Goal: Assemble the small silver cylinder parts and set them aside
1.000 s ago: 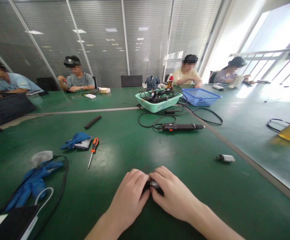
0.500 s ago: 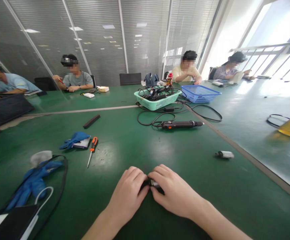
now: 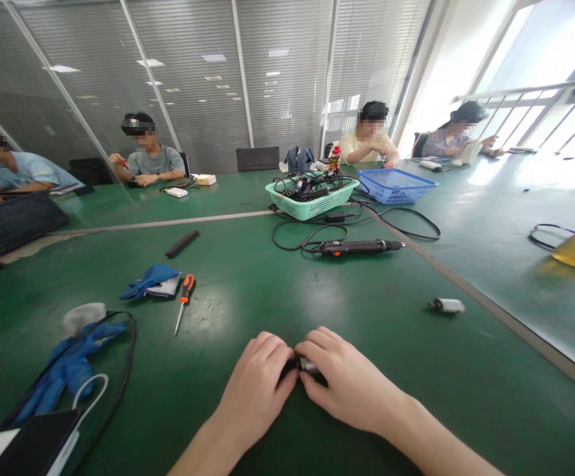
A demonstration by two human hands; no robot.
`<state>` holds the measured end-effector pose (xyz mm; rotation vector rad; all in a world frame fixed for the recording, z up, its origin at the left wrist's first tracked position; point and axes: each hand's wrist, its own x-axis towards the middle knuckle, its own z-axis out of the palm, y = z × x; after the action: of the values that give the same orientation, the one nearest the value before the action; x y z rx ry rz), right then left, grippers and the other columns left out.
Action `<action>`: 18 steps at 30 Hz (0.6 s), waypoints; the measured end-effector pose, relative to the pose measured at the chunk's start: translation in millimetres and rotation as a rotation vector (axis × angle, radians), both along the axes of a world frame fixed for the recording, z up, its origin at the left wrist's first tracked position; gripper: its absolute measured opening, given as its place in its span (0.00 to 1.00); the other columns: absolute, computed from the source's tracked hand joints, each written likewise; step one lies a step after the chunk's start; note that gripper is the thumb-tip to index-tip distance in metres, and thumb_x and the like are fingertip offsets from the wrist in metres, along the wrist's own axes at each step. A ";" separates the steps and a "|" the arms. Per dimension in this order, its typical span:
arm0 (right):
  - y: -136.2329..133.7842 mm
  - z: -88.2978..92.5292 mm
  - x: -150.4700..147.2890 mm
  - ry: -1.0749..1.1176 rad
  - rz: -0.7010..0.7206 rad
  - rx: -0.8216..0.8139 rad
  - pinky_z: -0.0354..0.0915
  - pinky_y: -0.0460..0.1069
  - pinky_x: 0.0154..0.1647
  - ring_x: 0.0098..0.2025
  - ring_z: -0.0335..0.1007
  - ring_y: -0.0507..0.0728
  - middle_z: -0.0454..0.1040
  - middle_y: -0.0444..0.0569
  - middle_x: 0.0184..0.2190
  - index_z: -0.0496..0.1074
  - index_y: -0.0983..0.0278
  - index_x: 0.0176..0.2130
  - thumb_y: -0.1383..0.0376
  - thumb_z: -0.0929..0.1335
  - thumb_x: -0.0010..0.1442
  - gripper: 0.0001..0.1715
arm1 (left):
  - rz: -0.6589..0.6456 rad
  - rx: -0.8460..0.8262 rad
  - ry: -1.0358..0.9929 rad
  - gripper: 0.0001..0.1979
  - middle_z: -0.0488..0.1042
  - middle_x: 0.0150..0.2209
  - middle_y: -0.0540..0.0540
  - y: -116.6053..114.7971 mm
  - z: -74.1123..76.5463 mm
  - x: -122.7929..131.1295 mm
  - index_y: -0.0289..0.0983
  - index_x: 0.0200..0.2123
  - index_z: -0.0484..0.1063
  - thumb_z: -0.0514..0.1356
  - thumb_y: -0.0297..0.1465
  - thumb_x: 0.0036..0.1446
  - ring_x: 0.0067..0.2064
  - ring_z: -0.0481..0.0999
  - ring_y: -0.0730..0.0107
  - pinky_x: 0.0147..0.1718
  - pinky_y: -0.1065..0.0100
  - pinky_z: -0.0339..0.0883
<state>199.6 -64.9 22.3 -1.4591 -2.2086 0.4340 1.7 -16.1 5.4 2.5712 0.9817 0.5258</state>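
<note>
My left hand (image 3: 258, 377) and my right hand (image 3: 347, 373) meet low in the middle of the head view, both closed. Between their fingertips shows a small silver cylindrical part (image 3: 308, 365), mostly covered by the right fingers. A dark part (image 3: 288, 365) joins or touches its left side, pinched by the left thumb and fingers. How the two fit together is hidden. A similar silver cylinder with a dark end (image 3: 447, 305) lies on the green table (image 3: 396, 330) to the right.
An orange-handled screwdriver (image 3: 185, 297), blue gloves (image 3: 72, 363) and a black bar (image 3: 182, 244) lie to the left. Farther off are a corded electric screwdriver (image 3: 359, 247), a green basket (image 3: 307, 208) of dark parts and a blue basket (image 3: 397, 192). Several people sit around the table.
My hands keep almost the same place and grip on the small part. The view has shifted very slightly.
</note>
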 end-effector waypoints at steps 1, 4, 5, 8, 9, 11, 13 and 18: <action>0.2 -0.3 0.2 0.001 0.000 0.002 0.66 0.54 0.47 0.44 0.67 0.60 0.73 0.49 0.39 0.72 0.62 0.42 0.73 0.67 0.62 0.08 | 0.002 0.003 -0.001 0.04 0.72 0.41 0.46 0.1 -0.5 0.1 0.39 0.39 0.70 0.61 0.24 0.65 0.46 0.69 0.57 0.46 0.58 0.68; 0.7 -0.9 0.8 0.006 0.000 0.005 0.66 0.54 0.47 0.44 0.68 0.60 0.73 0.49 0.39 0.72 0.62 0.42 0.73 0.67 0.62 0.08 | 0.001 0.009 -0.008 0.04 0.72 0.41 0.46 -0.1 -0.9 0.6 0.39 0.39 0.70 0.61 0.24 0.65 0.46 0.69 0.57 0.46 0.58 0.68; 0.8 -1.0 0.9 0.007 0.000 0.006 0.66 0.54 0.47 0.44 0.68 0.60 0.73 0.49 0.39 0.72 0.62 0.42 0.73 0.67 0.62 0.08 | -0.002 0.008 -0.011 0.04 0.72 0.41 0.46 -0.3 -0.8 0.7 0.39 0.39 0.70 0.61 0.24 0.65 0.46 0.69 0.57 0.46 0.58 0.68; 0.9 -0.7 0.8 0.003 -0.003 0.005 0.66 0.54 0.47 0.44 0.68 0.60 0.73 0.49 0.39 0.72 0.62 0.42 0.73 0.67 0.63 0.08 | -0.006 0.007 -0.017 0.04 0.72 0.41 0.46 -0.7 -0.2 0.6 0.39 0.39 0.69 0.60 0.24 0.66 0.46 0.69 0.57 0.46 0.57 0.68; 0.9 -0.5 0.8 0.002 -0.003 0.005 0.66 0.54 0.47 0.44 0.68 0.59 0.73 0.48 0.39 0.72 0.62 0.42 0.73 0.67 0.62 0.08 | -0.007 0.007 -0.017 0.04 0.72 0.41 0.46 -0.7 -0.2 0.5 0.39 0.39 0.69 0.60 0.24 0.66 0.46 0.69 0.57 0.46 0.57 0.68; 0.7 0.1 0.7 0.004 -0.001 0.004 0.66 0.54 0.47 0.44 0.68 0.59 0.73 0.48 0.39 0.72 0.62 0.42 0.73 0.68 0.62 0.08 | -0.008 0.008 -0.017 0.04 0.72 0.41 0.46 -0.5 -0.5 0.2 0.39 0.40 0.69 0.59 0.24 0.66 0.46 0.69 0.57 0.46 0.57 0.68; 0.6 0.7 0.7 0.006 0.000 0.004 0.66 0.54 0.47 0.44 0.68 0.59 0.73 0.48 0.39 0.72 0.62 0.41 0.72 0.68 0.62 0.08 | -0.012 0.009 -0.022 0.04 0.72 0.41 0.46 -0.2 -1.3 -0.1 0.39 0.40 0.70 0.59 0.24 0.66 0.46 0.69 0.58 0.46 0.57 0.68; 0.7 0.6 0.9 0.009 -0.001 0.002 0.66 0.54 0.46 0.44 0.68 0.59 0.73 0.48 0.39 0.73 0.62 0.41 0.72 0.68 0.63 0.07 | -0.019 0.015 -0.018 0.05 0.72 0.41 0.46 -0.8 -1.9 0.1 0.39 0.40 0.69 0.59 0.23 0.66 0.46 0.69 0.58 0.46 0.57 0.68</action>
<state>200.5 -64.2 22.9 -1.4545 -2.2002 0.4376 1.8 -16.9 3.5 2.5821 0.9499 0.5518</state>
